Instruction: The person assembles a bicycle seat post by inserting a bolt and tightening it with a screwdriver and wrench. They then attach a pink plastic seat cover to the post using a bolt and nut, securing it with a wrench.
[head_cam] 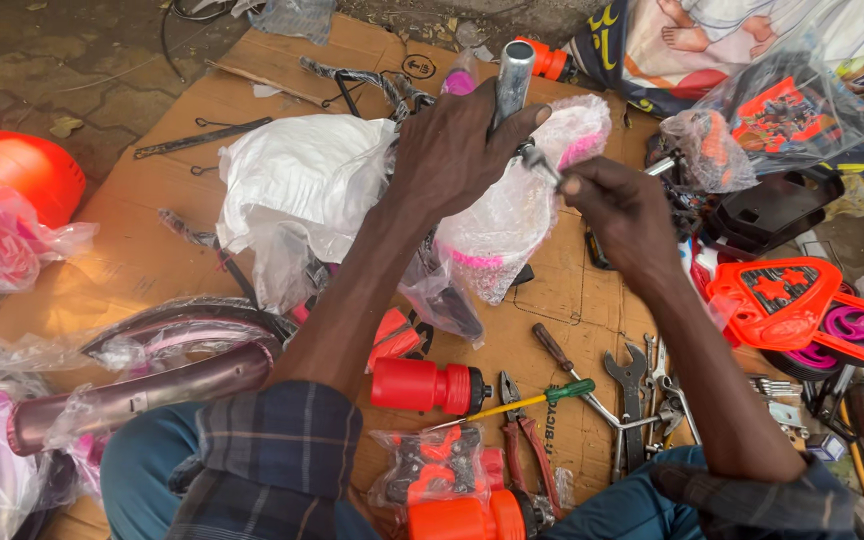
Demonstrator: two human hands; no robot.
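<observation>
A person sits on the ground over a flattened cardboard sheet (162,250), seen from a head camera looking down at both forearms.

The left hand (452,150) is wrapped shut around a shiny metal tube (512,75), which stands nearly upright and leans a little away from the viewer. Below the grip, the tube's lower part is hidden in a clear plastic bag with pink parts inside (512,220).

The right hand (622,215) is pinched tightly around a thin tool (542,165), too small to identify, whose tip meets a fitting on the tube just beside the left thumb. This looks like the fastening stage: one hand steadies the tube while the other works a small fastener at its side.

Judging from this, the next move calls for holding the tube steady and keeping the tool seated squarely on the fitting so it does not slip.

Spread near the knees are a red plastic bottle (422,385), a yellow screwdriver with a green handle (532,402), red-handled pliers (527,450), a brown-handled screwdriver (557,352) and several spanners (632,385). To the right lie an orange moulded plate (782,295) and a small wheel with a purple hub (857,335). To the left, a purple frame tube in plastic wrap (152,385) lies beside a white bag (297,170).
</observation>
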